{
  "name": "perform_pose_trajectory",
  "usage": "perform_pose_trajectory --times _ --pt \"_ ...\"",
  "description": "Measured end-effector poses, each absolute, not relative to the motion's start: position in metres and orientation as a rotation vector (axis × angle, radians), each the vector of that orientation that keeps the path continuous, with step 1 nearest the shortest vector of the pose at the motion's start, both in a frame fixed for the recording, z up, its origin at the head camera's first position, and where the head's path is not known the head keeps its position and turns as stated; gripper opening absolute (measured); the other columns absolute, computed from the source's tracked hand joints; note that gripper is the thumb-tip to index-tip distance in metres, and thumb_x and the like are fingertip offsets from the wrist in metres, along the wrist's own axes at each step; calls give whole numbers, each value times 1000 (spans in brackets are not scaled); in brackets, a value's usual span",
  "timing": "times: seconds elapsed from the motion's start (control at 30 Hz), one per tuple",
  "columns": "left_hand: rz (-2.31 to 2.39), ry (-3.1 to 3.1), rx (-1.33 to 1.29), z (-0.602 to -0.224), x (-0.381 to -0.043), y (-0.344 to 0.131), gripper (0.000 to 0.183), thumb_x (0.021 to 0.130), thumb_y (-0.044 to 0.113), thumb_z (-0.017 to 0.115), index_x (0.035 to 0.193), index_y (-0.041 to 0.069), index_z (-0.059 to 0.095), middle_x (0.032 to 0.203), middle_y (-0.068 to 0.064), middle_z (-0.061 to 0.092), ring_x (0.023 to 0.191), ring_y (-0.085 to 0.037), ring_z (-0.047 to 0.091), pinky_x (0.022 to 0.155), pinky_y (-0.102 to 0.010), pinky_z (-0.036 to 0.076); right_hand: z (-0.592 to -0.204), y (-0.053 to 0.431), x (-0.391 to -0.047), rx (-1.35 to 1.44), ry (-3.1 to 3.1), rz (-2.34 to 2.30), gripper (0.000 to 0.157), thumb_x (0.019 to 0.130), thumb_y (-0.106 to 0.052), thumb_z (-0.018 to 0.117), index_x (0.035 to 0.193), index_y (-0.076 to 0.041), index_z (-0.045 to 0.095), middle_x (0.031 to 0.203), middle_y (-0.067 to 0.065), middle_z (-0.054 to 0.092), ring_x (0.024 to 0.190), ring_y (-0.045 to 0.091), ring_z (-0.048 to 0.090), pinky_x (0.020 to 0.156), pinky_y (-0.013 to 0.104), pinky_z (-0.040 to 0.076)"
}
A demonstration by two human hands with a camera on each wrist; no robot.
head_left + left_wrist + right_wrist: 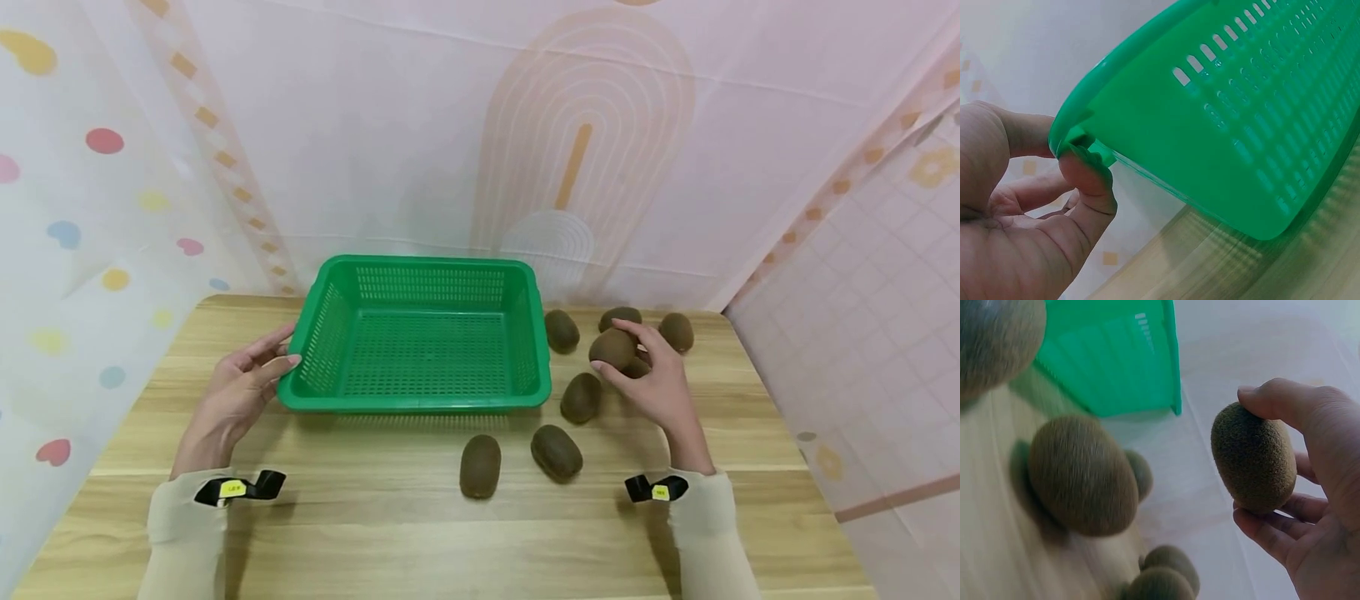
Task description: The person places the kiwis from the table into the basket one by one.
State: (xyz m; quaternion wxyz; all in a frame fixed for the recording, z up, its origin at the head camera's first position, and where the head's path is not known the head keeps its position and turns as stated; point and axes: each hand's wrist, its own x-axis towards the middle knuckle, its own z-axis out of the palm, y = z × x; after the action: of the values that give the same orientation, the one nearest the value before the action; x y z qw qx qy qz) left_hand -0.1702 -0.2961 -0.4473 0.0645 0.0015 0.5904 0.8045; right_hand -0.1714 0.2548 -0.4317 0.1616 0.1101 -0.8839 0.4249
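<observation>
Pinching kiwifruit [612, 349] by ends of long axis, thumb to fingertips, in right hand [660, 385], near and right of green plastic basket [420, 405]; clamping basket's left rim in left hand [236, 390].

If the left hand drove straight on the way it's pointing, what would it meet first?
Most likely the green basket: the left hand is pinching its left edge, with nothing visible between them.

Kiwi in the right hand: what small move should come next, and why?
Probably carry the held kiwi left, over the green basket, then lower it in: the right hand grips it raised off the table, and the left hand holds the open-topped basket's edge.
</observation>
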Motion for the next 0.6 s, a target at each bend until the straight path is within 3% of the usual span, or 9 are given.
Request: perform_pose_trajectory --times 0.13,0.37,0.47,0.6 --pt "2418 1793 0 -446 -170 -296 60 98 1 68 154 9 47 109 2 65 92 -5 69 80 -17 61 -426 246 -172 356 -2521 1221 61 86 -22 86 141 -22 60 137 5 62 114 14 57 97 31 54" --pt "2425 1777 16 -447 -172 -293 61 98 1 67 154 8 46 110 2 65 94 -6 68 81 -17 61 -416 232 -178 500 -2468 1235 64 84 -16 87 141 -16 60 133 6 64 107 16 65 86 9 51" --pt "2434 1768 14 -448 -171 -294 61 98 0 66 155 7 45 111 1 65 94 -6 68 81 -18 61 -412 225 -181 533 -2479 1258 62 85 -18 87 141 -17 60 135 5 63 113 16 64 91 12 52" --pt "2441 1764 10 -448 -170 -295 60 98 -1 66 154 8 46 111 1 66 94 -7 68 80 -18 61 -407 215 -183 545 -2510 1268 62 85 -22 87 141 -19 61 138 5 63 123 17 61 103 27 54"
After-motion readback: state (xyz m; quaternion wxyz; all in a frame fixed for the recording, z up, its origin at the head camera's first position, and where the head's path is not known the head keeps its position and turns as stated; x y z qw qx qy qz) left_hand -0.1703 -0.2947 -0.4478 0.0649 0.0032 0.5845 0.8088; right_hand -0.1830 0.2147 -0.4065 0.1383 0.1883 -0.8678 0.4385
